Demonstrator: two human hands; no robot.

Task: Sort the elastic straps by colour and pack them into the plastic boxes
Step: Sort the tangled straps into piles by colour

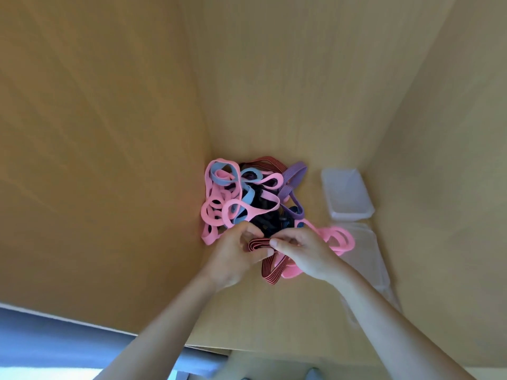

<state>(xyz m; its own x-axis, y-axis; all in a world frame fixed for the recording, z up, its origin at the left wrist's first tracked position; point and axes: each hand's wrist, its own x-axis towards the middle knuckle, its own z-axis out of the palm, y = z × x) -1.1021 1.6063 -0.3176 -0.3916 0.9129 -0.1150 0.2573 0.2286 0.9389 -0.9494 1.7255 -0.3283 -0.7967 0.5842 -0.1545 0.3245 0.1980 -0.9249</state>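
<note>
Head view, looking down on the wood surface (296,319). Left grip (236,256) and right grip (304,253) meet just in front of the strap pile (247,196). Both pinch the red striped strap (270,270), thumbs and fingers closed on a folded bunch of it held between them. The rest of that loop hangs down onto the surface. A pink strap (337,241) lies under and beside the right grip and touches the red one near its lower end; I can't tell whether the two are tangled.

Two clear plastic boxes sit to the right: far box (347,193) beside the pile, near box (367,259) partly behind the right forearm. Both look empty, though clear plastic makes that hard to confirm. I judge the sorting barely begun.

Step in hand, as I read it: folding the red strap into a compact bundle for a box. Notes for doing it well:
- fold in even laps, edges flush, so the bundle lies flat
- pin the fold with one grip while the other gathers the hanging tail; elastic is likely to spring open if released early
- lift clear of the pink strap before carrying right
- a second red striped strap (267,163) shows at the far edge of the pile; it belongs in the same box
</note>
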